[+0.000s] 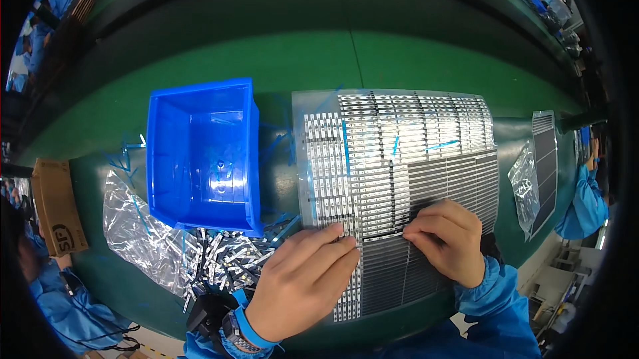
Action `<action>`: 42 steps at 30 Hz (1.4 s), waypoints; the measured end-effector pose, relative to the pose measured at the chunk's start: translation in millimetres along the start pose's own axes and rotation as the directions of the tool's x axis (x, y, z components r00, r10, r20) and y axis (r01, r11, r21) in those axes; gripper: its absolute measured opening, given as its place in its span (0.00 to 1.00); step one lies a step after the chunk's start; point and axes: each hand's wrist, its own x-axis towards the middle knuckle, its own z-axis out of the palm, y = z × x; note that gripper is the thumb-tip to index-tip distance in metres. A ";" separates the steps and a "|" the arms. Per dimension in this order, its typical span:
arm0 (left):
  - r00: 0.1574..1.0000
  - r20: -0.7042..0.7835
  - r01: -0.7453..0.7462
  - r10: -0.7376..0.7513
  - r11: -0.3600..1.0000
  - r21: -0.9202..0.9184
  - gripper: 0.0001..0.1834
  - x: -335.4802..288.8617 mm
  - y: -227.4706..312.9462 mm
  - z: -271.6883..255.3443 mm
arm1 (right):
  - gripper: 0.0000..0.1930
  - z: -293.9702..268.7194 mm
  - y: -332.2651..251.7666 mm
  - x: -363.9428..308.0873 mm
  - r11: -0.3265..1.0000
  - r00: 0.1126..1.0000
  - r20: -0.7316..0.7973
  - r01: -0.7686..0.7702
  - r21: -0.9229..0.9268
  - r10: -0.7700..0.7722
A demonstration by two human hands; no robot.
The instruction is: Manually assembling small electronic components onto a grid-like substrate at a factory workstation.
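A flat panel (459, 116) lies on the green table, covered in rows of narrow white-and-silver strips with small dark marks; its lower right part shows dark rows. My left hand (303, 282) rests on the panel's left column of strips, fingers stretched out and fingertips touching it. Over the dark rows, my right hand (452, 239) pinches the end of a thin strip (385, 236) lying along a row. The thumb and index finger partly hide that end. Left of my left hand is a heap of loose strips (223, 256).
A blue plastic bin (254, 159) stands left of the panel. Clear plastic film (136, 226) lies beside the heap. At the right are another dark panel (546, 176) and a clear bag (524, 176). A cardboard box (58, 192) sits far left. People in blue sleeves are at both sides.
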 end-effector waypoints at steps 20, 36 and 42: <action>0.998 0.027 0.056 -0.055 0.998 -0.035 0.13 2.4 0.6 -1.6 | 0.11 -0.3 0.8 0.6 1.000 1.000 0.012 0.013 -0.013 -0.013; 0.999 0.028 0.027 -0.029 0.999 0.044 0.16 1.9 1.7 1.5 | 0.13 2.2 -0.5 0.1 1.000 0.999 -0.034 -0.010 0.000 0.010; 0.996 0.081 0.013 -0.029 0.981 0.193 0.19 6.2 13.2 3.1 | 0.12 1.1 1.5 -0.2 0.999 1.000 -0.022 0.006 0.032 -0.005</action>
